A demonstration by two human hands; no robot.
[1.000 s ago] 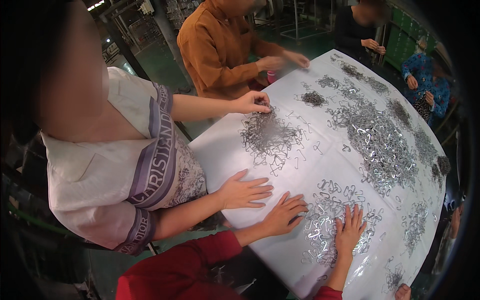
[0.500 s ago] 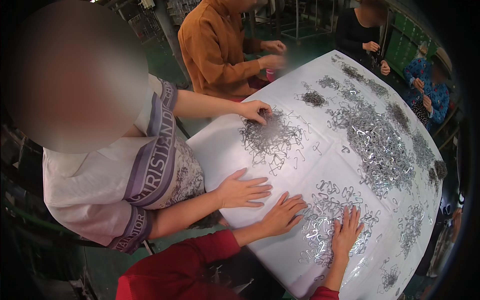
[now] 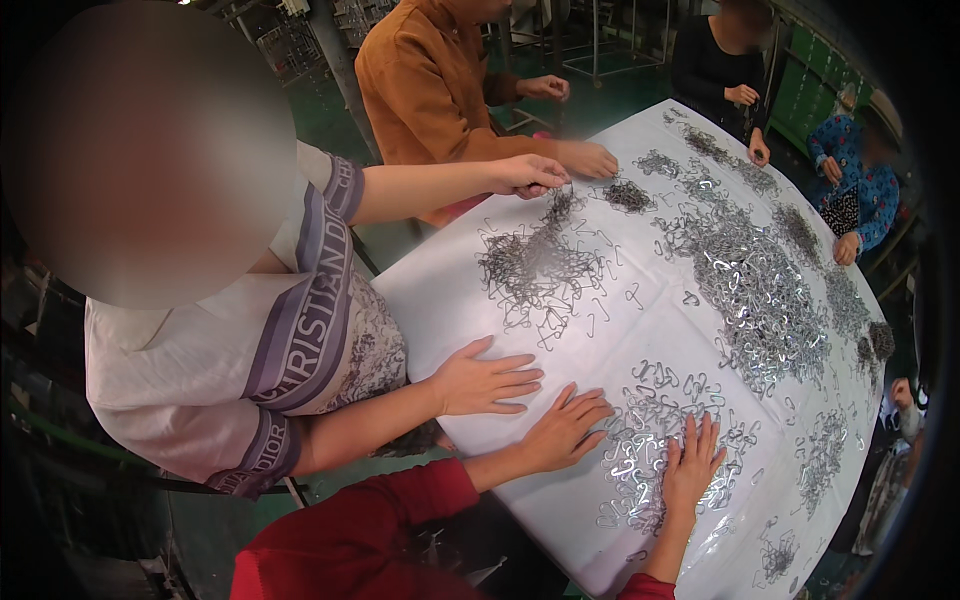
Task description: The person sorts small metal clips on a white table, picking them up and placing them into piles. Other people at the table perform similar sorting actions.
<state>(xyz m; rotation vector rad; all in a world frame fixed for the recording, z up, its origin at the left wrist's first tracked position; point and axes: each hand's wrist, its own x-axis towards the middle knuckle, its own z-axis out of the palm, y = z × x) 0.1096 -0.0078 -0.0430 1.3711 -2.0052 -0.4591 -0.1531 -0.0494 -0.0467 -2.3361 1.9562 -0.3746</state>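
My left hand (image 3: 567,430) rests on the white table cover with its fingers spread, its fingertips close to the left edge of a loose pile of shiny, bent wire hooks (image 3: 628,466). On the right part of that pile lies my right hand (image 3: 693,465), fingers stretched out and palm down, hiding the hooks under it. Neither hand grips anything. To the left, a co-worker's spread hand (image 3: 487,376) is flat on the cover near mine. The same person's other hand (image 3: 535,175) pinches something at the far edge of a darker heap of hooks (image 3: 530,285).
A large heap of hooks (image 3: 765,300) covers the table's middle right, with smaller piles around it. A worker in a brown jacket (image 3: 420,95) reaches over a small dark pile (image 3: 628,197). Others stand along the far side, one in a blue patterned top (image 3: 878,190).
The neighbour's far hand has lifted off the dark heap and moved away from me, pulling some hooks along. The brown-jacketed worker's hand has reached over the table. My hands stay in place.
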